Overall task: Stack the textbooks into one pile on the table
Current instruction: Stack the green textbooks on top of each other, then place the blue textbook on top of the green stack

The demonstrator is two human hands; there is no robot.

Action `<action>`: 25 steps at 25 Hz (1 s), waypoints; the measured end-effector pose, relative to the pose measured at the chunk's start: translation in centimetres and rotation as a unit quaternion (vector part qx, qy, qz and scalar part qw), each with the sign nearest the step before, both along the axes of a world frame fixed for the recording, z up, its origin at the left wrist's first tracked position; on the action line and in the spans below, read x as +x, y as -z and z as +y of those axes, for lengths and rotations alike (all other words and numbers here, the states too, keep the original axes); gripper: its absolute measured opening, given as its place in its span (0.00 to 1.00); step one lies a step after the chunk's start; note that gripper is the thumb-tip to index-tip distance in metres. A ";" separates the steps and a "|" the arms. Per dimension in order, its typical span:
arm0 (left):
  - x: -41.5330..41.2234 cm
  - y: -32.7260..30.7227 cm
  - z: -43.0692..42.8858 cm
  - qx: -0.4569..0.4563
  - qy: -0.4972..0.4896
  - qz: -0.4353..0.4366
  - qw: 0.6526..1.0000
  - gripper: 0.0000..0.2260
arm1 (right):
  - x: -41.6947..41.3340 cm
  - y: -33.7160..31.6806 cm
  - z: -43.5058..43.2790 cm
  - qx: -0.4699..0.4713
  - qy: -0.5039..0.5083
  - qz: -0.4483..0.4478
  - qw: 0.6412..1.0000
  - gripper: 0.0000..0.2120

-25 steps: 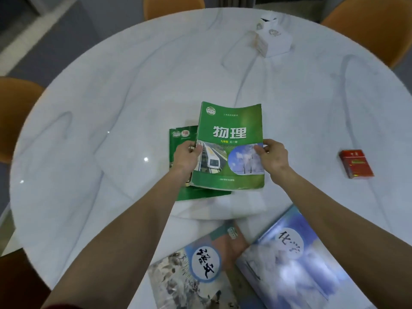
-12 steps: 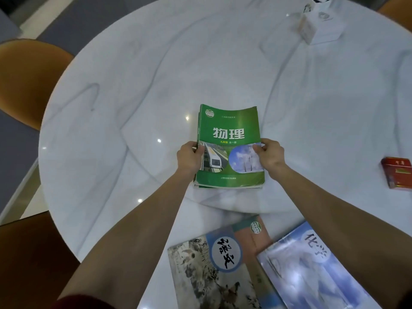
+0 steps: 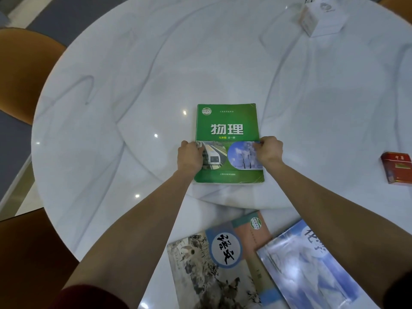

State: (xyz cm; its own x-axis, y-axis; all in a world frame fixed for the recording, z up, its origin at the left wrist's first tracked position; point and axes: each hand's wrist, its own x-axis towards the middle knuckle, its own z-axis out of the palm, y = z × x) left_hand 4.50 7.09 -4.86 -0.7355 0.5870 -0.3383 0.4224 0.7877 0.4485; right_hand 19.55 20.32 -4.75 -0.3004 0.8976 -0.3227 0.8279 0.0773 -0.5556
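Note:
A green physics textbook [image 3: 227, 128] lies flat in the middle of the round white marble table [image 3: 133, 90], squarely covering another green book beneath it, of which only a thin lower edge shows. My left hand [image 3: 189, 156] grips its left edge and my right hand [image 3: 268, 150] grips its right edge. Near the table's front edge lie two more textbooks side by side: one with an ink-painting cover [image 3: 214, 270] and a blue-white one [image 3: 312, 266] to its right, partly under my right forearm.
A red cigarette pack [image 3: 396, 167] lies at the right. A white tissue box [image 3: 321, 16] stands at the far right back. Orange chairs [image 3: 20, 70] ring the table on the left, with a dark floor beyond.
The physics book has come down from a tilted hold and now lies flat, aligned on top of the other green book. My view has shifted left and closer.

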 end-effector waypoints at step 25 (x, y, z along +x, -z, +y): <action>10.2 -6.7 -0.9 0.008 0.380 0.199 0.903 0.16 | 11.5 -5.1 -6.9 0.161 -0.136 -0.160 0.964 0.17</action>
State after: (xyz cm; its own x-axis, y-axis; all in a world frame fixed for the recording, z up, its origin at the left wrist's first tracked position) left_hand 14.71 6.24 1.85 -0.1803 0.9761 -0.1215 0.9686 0.1976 0.1506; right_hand 31.02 13.38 0.38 -0.4700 0.8690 -0.1545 0.8777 0.4415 -0.1865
